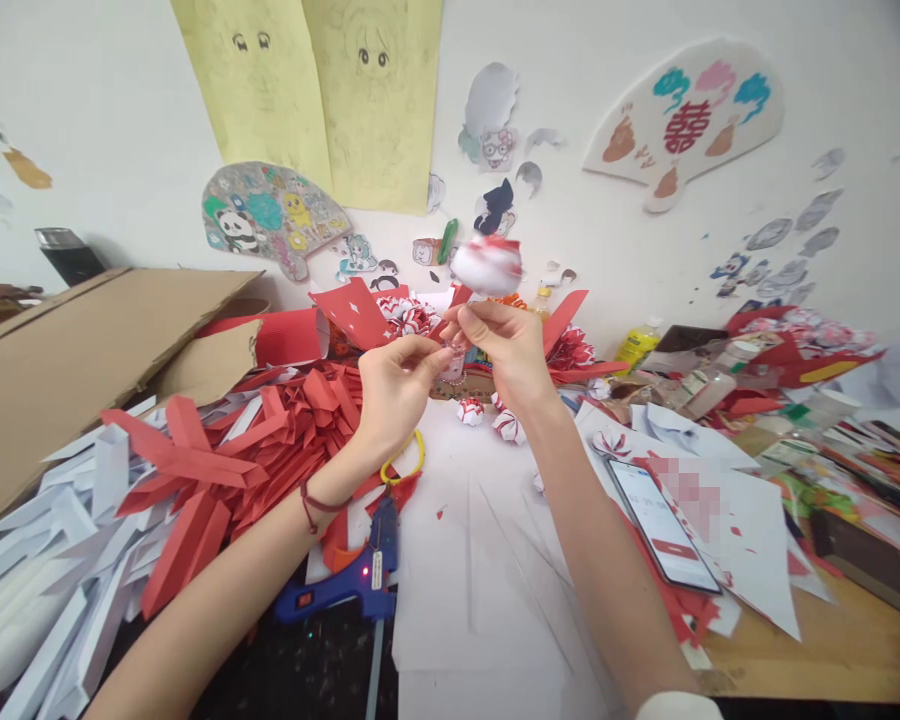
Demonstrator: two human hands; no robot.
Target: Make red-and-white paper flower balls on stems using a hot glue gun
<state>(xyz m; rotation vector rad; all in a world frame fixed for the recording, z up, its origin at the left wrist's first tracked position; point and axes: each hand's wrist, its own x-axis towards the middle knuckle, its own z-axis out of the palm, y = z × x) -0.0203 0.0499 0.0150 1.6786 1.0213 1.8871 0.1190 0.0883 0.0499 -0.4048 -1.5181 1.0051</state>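
Close together over the middle of the table, both my hands are raised with their fingers pinched. A red and white folded-paper flower point(487, 266), smeared by motion, is up in the air just above my right hand point(504, 345). That hand is closed and seems to hold the flower from below; any stem is too thin to make out. Thumb and fingertips of my left hand point(405, 385) are pressed together beside the right fingertips, on something too small to name. Several small striped paper flowers point(508, 427) lie on the white paper point(450, 560) below.
Folded red strips point(195, 460) and white strips point(82, 560) are heaped at the left. A blue glue gun point(345, 590) with its light on and yellow-handled scissors point(412, 460) lie near my left forearm. A phone point(664, 520) and paper scraps lie at the right; cardboard point(105, 350) stands far left.
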